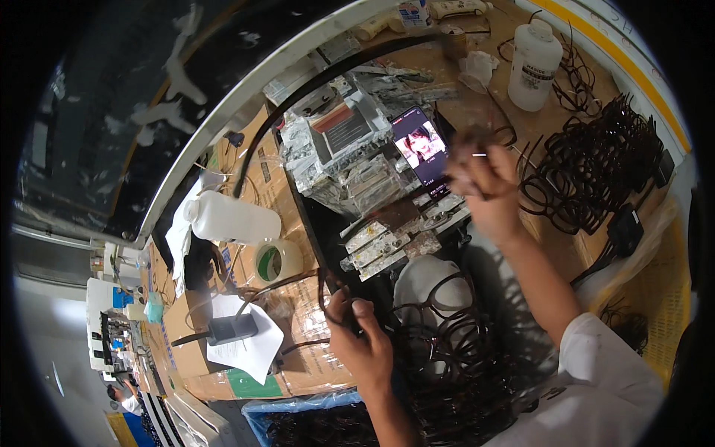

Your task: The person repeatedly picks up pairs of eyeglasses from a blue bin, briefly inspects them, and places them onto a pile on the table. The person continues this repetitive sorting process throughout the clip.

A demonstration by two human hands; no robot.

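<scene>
Dark frame (pixel 322 289) pinched in L hand (pixel 360 335), partly hid; R hand (pixel 484 171) blurred, can't tell grip.

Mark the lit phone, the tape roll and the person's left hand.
Phone (pixel 422 151), head view: on its lit screen.
Tape roll (pixel 293 257), head view: on its pale outer side.
Left hand (pixel 366 344), head view: on the middle of the hand.

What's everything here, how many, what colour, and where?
phone: 1, dark, centre
bottles: 2, white, left and upper right
metal fixture: 1, grey, upper centre
glasses frames: many, dark, right and lower middle
tape roll: 1, pale, left
paper: 1, white, lower left
block: 1, grey, over paper
cardboard: uncounted, brown, left
basket: 1, yellow, right
co-worker: 1, white top, lower left
left hand: 1, bare, lower centre
right hand: 1, bare, beside phone
</scene>
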